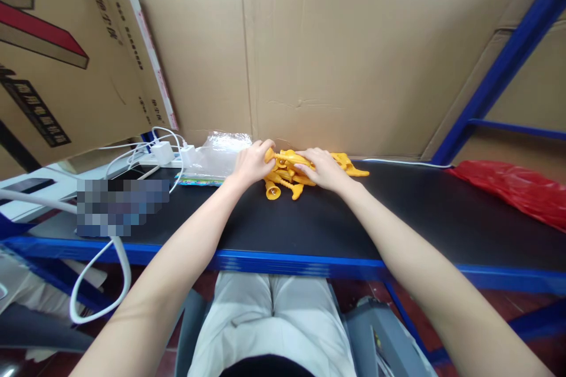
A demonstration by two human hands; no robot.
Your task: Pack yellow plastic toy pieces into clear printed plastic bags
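Observation:
A small heap of yellow plastic toy parts lies at the back of the black table top, against a cardboard wall. My left hand is curled round the left end of a yellow part at the top of the heap. My right hand rests on the heap from the right, its fingers bent over the same yellow pieces. More yellow parts stick out to the right of that hand.
A clear plastic bag lies left of the heap. White chargers and cables sit further left, and a thick white cable hangs over the blue table edge. A red plastic bag lies at the right. Cardboard sheets wall the back.

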